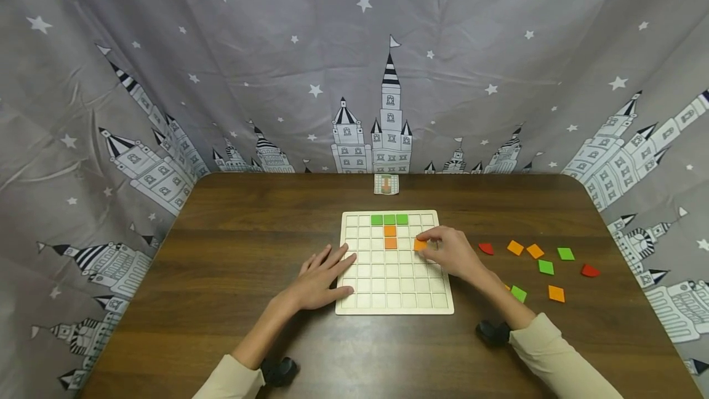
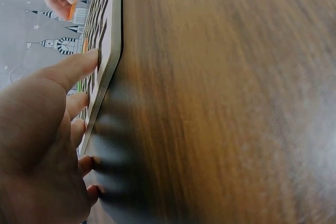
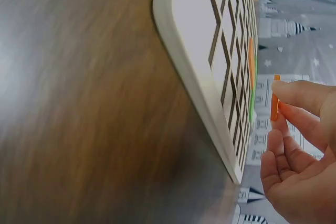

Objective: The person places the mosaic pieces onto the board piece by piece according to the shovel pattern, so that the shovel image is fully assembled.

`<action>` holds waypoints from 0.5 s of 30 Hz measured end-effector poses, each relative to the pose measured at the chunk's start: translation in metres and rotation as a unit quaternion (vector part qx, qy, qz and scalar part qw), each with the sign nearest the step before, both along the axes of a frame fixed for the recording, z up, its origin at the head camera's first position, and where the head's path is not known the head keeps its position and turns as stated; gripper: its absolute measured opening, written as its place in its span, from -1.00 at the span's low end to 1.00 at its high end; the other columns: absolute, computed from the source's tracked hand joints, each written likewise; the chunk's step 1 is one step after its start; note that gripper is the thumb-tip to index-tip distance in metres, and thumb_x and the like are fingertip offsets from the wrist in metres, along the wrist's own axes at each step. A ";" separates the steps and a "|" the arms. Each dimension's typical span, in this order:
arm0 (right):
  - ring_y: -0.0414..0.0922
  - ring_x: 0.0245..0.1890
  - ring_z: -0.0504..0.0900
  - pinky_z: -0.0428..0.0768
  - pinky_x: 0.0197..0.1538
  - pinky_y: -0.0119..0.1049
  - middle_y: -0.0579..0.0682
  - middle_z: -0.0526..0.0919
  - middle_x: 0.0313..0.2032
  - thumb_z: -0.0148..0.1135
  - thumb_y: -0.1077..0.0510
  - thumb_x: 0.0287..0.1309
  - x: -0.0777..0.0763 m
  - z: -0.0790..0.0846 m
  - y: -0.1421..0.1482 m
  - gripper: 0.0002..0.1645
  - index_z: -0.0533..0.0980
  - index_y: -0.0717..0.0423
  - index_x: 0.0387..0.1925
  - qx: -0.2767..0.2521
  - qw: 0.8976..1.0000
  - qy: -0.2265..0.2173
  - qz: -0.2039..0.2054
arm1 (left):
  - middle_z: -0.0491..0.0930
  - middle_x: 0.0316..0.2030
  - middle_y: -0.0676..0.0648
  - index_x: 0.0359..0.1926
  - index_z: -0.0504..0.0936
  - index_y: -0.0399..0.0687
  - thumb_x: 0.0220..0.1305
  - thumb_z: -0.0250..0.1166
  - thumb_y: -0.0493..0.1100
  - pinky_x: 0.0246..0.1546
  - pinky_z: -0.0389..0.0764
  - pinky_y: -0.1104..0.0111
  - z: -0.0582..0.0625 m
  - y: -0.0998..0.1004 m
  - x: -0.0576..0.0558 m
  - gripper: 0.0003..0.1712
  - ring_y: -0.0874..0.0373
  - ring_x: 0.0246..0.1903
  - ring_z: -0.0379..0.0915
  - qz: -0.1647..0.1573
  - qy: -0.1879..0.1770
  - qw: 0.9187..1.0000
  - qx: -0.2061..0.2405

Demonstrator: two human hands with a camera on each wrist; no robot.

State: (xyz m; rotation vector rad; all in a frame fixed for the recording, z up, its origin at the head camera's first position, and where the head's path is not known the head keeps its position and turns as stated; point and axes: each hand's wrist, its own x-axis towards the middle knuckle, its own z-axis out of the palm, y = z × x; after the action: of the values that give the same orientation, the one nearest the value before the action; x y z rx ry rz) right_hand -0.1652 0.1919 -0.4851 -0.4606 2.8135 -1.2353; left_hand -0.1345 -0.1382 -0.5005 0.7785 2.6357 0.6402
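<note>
A pale square grid board (image 1: 396,303) lies on the table, with three green tiles (image 1: 389,220) side by side near its far edge and two orange tiles (image 1: 390,243) in a column below the middle green one. My right hand (image 1: 451,253) pinches another orange tile (image 3: 274,98) between thumb and fingertips, held above the board's right part. The tile stands edge-on in the right wrist view. My left hand (image 1: 318,280) rests with fingers spread at the board's left edge, thumb and some fingertips on the board.
Loose orange (image 1: 556,294), green (image 1: 565,253) and red (image 1: 589,270) pieces lie scattered on the table right of the board. A small picture card (image 1: 386,184) with a printed grid sits at the table's far edge. Behind it hangs a grey castle-patterned curtain (image 1: 266,66).
</note>
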 end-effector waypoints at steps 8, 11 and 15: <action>0.05 0.02 0.62 0.54 0.09 -0.01 0.07 0.72 -0.07 0.41 0.28 0.06 -0.001 -0.005 -0.026 -0.69 0.73 0.19 -0.10 -0.008 1.000 -0.023 0.017 | -0.04 0.55 -0.14 0.56 0.16 0.02 0.44 0.17 0.15 0.32 -0.19 -0.29 0.008 0.002 0.002 -0.20 -0.26 0.50 -0.29 -0.001 -0.006 1.000 -0.003; 0.06 0.06 0.61 0.51 0.14 -0.02 0.07 0.72 -0.08 0.40 0.31 0.05 -0.001 -0.006 -0.034 -0.68 0.73 0.21 -0.09 -0.010 0.999 -0.027 0.025 | -0.05 0.56 -0.12 0.56 0.16 0.04 0.45 0.16 0.16 0.33 -0.20 -0.28 0.010 0.002 0.001 -0.21 -0.25 0.51 -0.30 0.000 -0.012 1.000 -0.012; 0.05 0.05 0.61 0.51 0.14 -0.03 0.06 0.72 -0.08 0.40 0.34 0.04 0.000 -0.008 -0.041 -0.69 0.72 0.23 -0.10 -0.009 0.999 -0.034 0.032 | -0.04 0.55 -0.14 0.56 0.16 0.03 0.45 0.16 0.16 0.33 -0.19 -0.29 0.009 0.002 0.001 -0.21 -0.26 0.50 -0.29 -0.001 -0.009 1.000 -0.007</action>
State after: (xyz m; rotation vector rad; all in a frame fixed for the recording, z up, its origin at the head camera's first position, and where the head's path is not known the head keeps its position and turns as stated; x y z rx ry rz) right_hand -0.1654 0.1509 -0.4927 -0.4953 2.7103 -1.2414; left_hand -0.1331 -0.1364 -0.4913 0.7672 2.6213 0.6234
